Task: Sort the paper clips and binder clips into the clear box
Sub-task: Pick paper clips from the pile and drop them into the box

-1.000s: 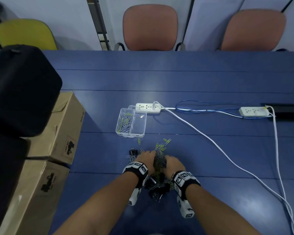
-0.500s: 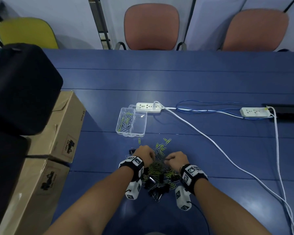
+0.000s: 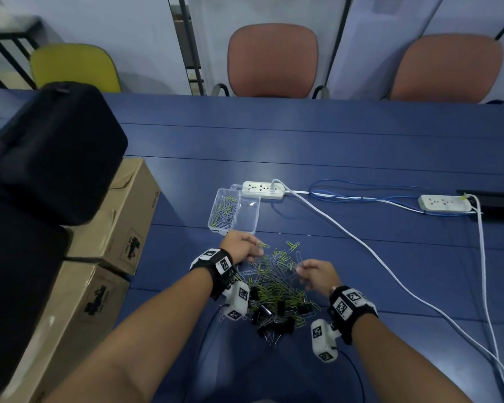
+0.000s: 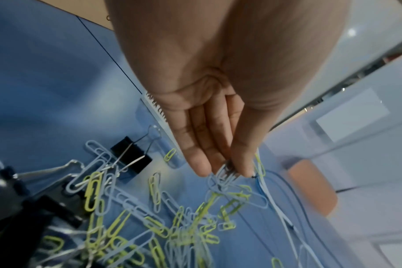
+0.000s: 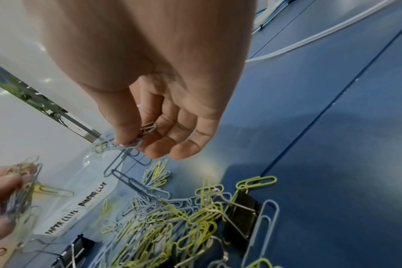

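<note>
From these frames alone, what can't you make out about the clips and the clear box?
- Clear box: head view too small to confirm its right compartment holds nothing.
- Box labels: right wrist view, second label blurred.
- Clip count in left hand: fingers cover them.
- Binder clips: partly buried under paper clips.
</note>
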Action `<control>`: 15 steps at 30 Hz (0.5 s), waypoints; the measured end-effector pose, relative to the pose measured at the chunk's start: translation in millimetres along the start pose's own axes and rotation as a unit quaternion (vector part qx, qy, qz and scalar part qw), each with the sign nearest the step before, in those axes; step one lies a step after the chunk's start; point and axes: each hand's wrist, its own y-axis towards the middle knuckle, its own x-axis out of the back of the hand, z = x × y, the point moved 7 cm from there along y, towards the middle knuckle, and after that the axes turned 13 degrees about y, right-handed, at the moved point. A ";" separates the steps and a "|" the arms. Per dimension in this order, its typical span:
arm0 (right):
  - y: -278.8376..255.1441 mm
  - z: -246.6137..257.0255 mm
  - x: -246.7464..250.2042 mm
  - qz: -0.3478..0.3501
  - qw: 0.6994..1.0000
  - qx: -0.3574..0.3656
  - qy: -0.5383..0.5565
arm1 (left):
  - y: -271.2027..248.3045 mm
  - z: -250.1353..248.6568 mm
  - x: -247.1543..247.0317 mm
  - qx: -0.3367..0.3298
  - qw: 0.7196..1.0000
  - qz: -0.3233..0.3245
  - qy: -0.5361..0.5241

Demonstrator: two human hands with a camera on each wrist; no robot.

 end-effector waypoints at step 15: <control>-6.5 55.6 -37.7 0.035 0.990 0.036 0.129 | 5.7 -29.8 91.5 -0.010 0.989 -0.107 -0.097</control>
